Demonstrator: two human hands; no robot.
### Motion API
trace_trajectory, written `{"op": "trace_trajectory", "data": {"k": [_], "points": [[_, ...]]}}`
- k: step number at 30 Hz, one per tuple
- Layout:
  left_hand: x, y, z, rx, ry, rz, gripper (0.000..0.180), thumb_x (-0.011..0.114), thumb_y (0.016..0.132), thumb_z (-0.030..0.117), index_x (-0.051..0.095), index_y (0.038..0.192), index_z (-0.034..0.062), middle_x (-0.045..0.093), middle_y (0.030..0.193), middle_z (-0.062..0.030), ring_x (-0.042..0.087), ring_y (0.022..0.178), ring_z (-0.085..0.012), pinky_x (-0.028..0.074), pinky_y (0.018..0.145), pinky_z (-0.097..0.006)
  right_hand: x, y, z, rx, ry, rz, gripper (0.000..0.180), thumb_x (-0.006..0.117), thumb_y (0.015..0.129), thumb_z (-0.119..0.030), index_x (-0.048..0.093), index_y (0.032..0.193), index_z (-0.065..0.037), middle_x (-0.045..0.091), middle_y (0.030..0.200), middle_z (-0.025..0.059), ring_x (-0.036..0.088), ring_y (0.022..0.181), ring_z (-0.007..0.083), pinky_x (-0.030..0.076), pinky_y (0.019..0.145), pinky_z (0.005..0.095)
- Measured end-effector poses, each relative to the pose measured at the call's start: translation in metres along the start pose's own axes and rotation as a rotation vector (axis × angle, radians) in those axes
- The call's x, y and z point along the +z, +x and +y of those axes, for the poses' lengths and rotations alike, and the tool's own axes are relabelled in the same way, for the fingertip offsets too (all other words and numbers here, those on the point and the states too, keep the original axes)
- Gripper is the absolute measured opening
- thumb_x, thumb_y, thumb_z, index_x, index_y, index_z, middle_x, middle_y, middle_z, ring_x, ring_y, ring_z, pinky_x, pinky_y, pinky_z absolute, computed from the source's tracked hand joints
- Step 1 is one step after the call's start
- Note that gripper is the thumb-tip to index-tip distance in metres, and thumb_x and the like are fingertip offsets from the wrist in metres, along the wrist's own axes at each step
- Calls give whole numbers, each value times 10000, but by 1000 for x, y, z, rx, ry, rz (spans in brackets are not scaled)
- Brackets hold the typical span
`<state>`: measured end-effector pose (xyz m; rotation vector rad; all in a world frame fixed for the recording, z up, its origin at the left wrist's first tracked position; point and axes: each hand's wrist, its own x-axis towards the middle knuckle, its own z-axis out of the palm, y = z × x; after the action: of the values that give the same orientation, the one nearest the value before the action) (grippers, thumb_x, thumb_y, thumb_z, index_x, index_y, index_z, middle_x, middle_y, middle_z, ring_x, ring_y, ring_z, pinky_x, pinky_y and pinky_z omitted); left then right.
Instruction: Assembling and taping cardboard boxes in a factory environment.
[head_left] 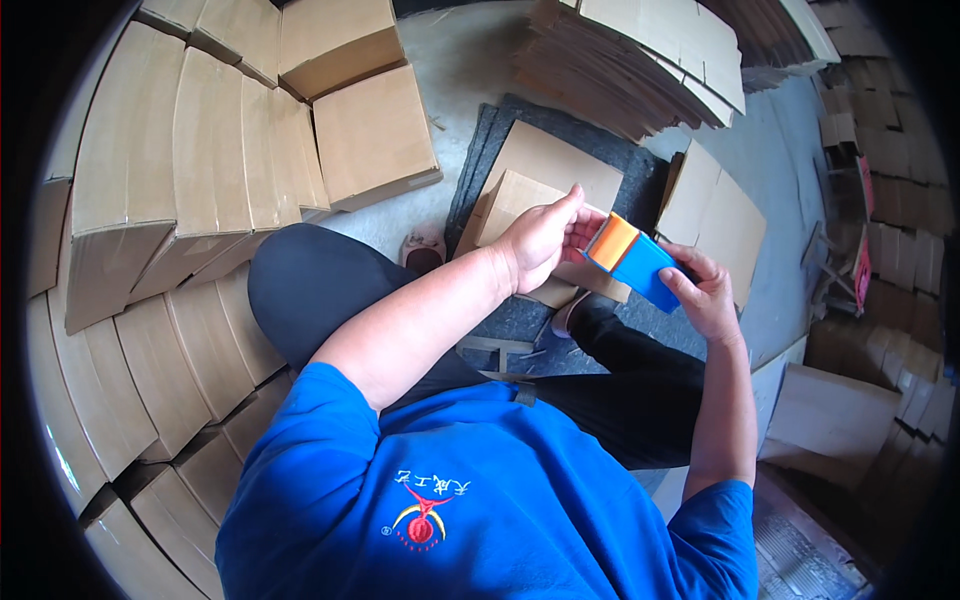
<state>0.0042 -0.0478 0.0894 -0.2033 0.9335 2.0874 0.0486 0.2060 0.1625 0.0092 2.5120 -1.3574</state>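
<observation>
1. Head view, containers: brown cartons (130, 190) were packed in rows to the left of the L hand (535, 245), some stacked; those whose tops showed looked shut, contents hidden. A box-like cardboard piece (515, 200) sat just beyond the L wrist, on a flat cardboard sheet (570, 155); couldn't tell if anything was inside.

2. Thing vs. hands: the blue tape dispenser (645, 270) w/ its orange roll (612, 242) was btwn the hands, tilted, roll end toward the L hand. R hand (703, 295) was grasping the blue end, thumb on the near side. L hand had its thumb up & fingers bent next to the roll; couldn't tell if they gripped or touched it.

3. Edges/room: dark mat (478, 150) lay under the sheet, ahead of & below the hands. Grey floor (455, 55) showed fwd-left of the L hand. Flat-cardboard stack (610, 75) stood well fwd of both hands; a cardboard panel (715, 215) was just beyond the R hand.
</observation>
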Motion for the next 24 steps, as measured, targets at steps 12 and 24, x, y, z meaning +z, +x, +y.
{"op": "trace_trajectory", "data": {"k": [12, 24], "points": [[-62, 4, -16, 48, 409, 528, 123, 629, 940, 126, 675, 977, 18, 656, 841, -33, 565, 708, -100, 482, 662, -255, 40, 10, 1, 54, -75, -69, 287, 714, 880, -235, 710, 1064, -15, 705, 893, 71, 649, 845, 128, 526, 825, 296], [-131, 4, 13, 126, 400, 843, 168, 717, 879, 159, 689, 975, 25, 636, 822, -17, 527, 684, -110, 434, 588, -261, 62, 52, -25, 114, -397, -44, 371, 691, 860, -321, 723, 1089, -31, 732, 920, 172, 720, 825, 247, 567, 797, 357]]}}
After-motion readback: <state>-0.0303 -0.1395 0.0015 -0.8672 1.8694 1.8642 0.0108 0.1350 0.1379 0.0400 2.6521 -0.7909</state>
